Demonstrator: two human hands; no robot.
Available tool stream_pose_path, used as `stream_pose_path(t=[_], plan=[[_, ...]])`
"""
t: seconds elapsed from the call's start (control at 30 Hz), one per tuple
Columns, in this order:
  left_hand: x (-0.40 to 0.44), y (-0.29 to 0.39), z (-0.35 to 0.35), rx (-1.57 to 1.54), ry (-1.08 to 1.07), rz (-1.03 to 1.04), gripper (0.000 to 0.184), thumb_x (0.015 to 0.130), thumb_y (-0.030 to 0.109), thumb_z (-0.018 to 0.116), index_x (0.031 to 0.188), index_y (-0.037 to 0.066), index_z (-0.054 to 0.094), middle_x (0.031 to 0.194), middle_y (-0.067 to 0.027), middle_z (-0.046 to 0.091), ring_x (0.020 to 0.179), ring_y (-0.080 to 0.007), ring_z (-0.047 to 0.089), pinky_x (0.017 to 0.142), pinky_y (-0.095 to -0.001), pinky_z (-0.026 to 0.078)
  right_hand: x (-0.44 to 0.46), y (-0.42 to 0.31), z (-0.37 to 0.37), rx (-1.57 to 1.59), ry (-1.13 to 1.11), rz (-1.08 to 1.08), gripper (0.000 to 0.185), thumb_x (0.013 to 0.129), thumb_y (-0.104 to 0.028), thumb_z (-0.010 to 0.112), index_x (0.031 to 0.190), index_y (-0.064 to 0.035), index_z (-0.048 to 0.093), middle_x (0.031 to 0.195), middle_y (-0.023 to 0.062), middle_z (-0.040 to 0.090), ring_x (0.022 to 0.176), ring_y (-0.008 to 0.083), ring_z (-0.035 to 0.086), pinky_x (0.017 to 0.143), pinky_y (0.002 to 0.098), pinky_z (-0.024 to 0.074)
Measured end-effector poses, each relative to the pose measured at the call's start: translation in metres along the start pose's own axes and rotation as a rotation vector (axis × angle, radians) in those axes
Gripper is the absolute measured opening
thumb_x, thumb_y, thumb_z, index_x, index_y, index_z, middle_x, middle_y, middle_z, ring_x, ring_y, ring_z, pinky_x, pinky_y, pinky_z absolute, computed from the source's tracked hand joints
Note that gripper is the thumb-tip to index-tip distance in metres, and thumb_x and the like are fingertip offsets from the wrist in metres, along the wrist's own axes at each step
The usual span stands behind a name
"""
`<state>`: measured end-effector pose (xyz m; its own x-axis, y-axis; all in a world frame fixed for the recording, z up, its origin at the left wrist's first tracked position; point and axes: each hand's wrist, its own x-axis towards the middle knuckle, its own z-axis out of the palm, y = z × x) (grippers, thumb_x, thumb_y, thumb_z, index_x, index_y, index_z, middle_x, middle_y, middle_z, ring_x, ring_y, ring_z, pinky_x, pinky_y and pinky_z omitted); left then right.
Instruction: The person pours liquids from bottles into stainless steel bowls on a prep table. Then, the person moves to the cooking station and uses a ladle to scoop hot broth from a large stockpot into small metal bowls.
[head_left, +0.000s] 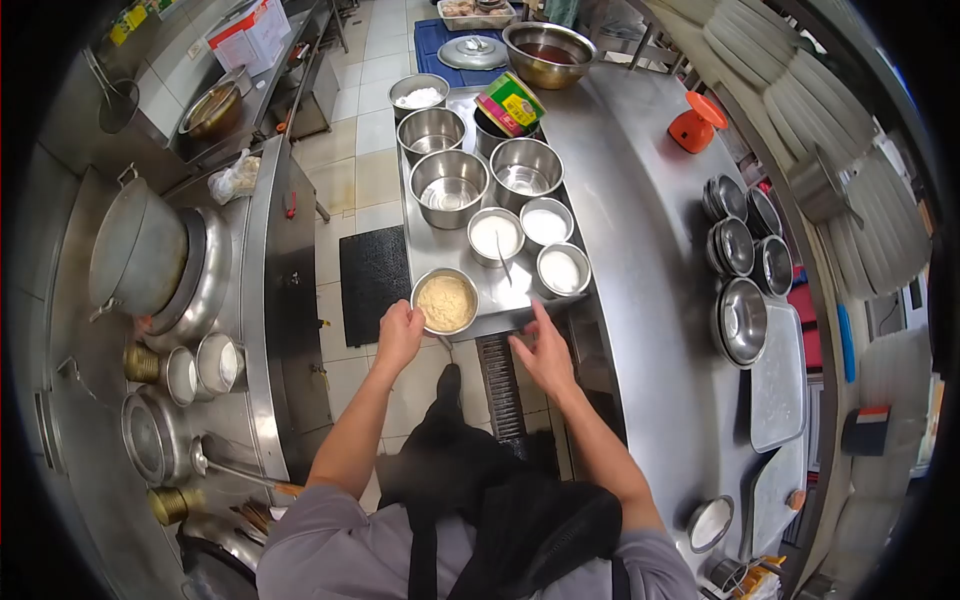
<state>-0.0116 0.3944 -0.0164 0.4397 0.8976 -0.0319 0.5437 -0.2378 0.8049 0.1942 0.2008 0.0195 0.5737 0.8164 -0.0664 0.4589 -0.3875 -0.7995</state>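
Observation:
My left hand (400, 338) grips the near left side of a round metal container (446, 330) filled with pale yellow powder (446, 302), at the near end of a steel table (480, 322). My right hand (548, 352) hovers past the table's near edge, fingers apart and holding nothing. Just beyond it stands a small metal container (563, 270) of white contents. Two similar containers are close by: one (547, 222) holds white contents, the other (495, 238) has a spoon (503, 262) standing in it.
Farther back are larger steel pots (448, 190), a green and pink carton (510, 103) and a wide bowl of dark liquid (549, 55). An orange scale (697, 123) and stacked metal bowls (740, 320) line the right counter. A big pot (140, 245) sits at left.

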Motion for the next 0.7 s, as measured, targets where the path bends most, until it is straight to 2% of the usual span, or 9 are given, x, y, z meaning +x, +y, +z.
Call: stream_pose_path(t=[0.17,0.2,0.33,0.43,0.47,0.57,0.6,0.63,0.7], plan=[[0.056,-0.024,0.021,0.008,-0.06,0.044,0.027,0.089,0.018,0.058,0.075,-0.006,0.055,0.077,-0.026,0.058,0.075,-0.0419,0.059,0.069,-0.0493,0.046,0.099,0.01,0.053,-0.085,0.1,-0.177,0.045,0.088,-0.011,0.064,0.131,-0.0057,0.053,0.101,0.0182,0.065,0.075,0.0314,0.063,0.074,0.0416,0.0518],[0.065,-0.033,0.03,0.013,-0.046,0.106,0.029,0.088,0.02,0.059,0.073,-0.003,0.053,0.07,-0.0227,0.057,0.068,-0.0391,0.058,0.064,-0.0479,0.046,0.109,0.008,0.054,-0.081,0.157,-0.198,0.03,0.089,-0.007,0.061,0.119,-0.0025,0.06,0.098,0.0193,0.065,0.078,0.0327,0.063,0.075,0.0417,0.0516],[0.085,-0.033,0.054,0.004,-0.201,0.132,0.026,0.086,0.019,0.059,0.075,-0.005,0.055,0.076,-0.027,0.059,0.075,-0.0446,0.058,0.069,-0.0505,0.046,0.137,-0.013,0.039,-0.03,0.301,-0.15,0.018,0.089,-0.003,0.06,0.105,-0.0004,0.065,0.088,0.0162,0.064,0.075,0.0297,0.063,0.069,0.0379,0.0506],[0.097,-0.025,0.074,-0.035,-0.328,0.077,0.027,0.086,0.019,0.058,0.075,-0.006,0.055,0.08,-0.0283,0.06,0.076,-0.0448,0.059,0.07,-0.0508,0.047,0.161,-0.009,0.032,0.075,0.32,-0.117,0.017,0.091,-0.005,0.06,0.106,0.0008,0.065,0.085,0.0123,0.064,0.071,0.0199,0.062,0.065,0.0322,0.0503],[0.1,-0.019,0.078,-0.068,-0.388,0.035,0.026,0.086,0.018,0.056,0.078,-0.007,0.058,0.082,-0.029,0.061,0.078,-0.045,0.06,0.072,-0.0515,0.047,0.164,-0.01,0.029,0.176,0.279,0.015,0.017,0.093,-0.006,0.06,0.107,0.0015,0.066,0.085,0.0109,0.065,0.072,0.0167,0.063,0.066,0.0302,0.0507],[0.109,-0.028,0.11,-0.185,-0.517,-0.034,0.022,0.086,0.014,0.053,0.08,-0.005,0.061,0.072,-0.0244,0.064,0.069,-0.0392,0.065,0.063,-0.0496,0.051,0.173,0.009,0.027,0.076,0.26,-0.027,0.022,0.094,-0.012,0.059,0.109,0.001,0.067,0.097,0.0135,0.069,0.088,0.0187,0.065,0.08,0.0302,0.0511],[0.109,-0.037,0.121,-0.131,-0.43,0.177,0.023,0.086,0.014,0.053,0.076,-0.005,0.062,0.069,-0.0212,0.065,0.06,-0.0336,0.066,0.057,-0.0464,0.052,0.174,0.028,0.032,0.15,0.197,0.068,0.022,0.095,-0.012,0.059,0.111,0.0018,0.066,0.1,0.0129,0.069,0.091,0.0174,0.064,0.083,0.0299,0.0505],[0.112,-0.012,0.104,-0.138,-0.551,-0.054,0.025,0.086,0.016,0.054,0.074,-0.004,0.062,0.07,-0.0199,0.066,0.056,-0.0308,0.065,0.055,-0.045,0.052,0.172,0.031,0.037,0.235,0.179,0.077,0.023,0.096,-0.013,0.058,0.113,0.0023,0.065,0.104,0.0122,0.068,0.093,0.0168,0.063,0.086,0.0302,0.0498],[0.112,-0.012,0.104,-0.22,-0.486,0.135,0.024,0.087,0.019,0.054,0.079,-0.002,0.063,0.065,-0.0187,0.063,0.057,-0.0309,0.065,0.057,-0.0455,0.052,0.168,0.045,0.042,0.3,0.104,0.062,0.028,0.098,-0.015,0.058,0.12,0.002,0.061,0.106,0.0088,0.065,0.093,0.0137,0.06,0.083,0.0269,0.0493]])
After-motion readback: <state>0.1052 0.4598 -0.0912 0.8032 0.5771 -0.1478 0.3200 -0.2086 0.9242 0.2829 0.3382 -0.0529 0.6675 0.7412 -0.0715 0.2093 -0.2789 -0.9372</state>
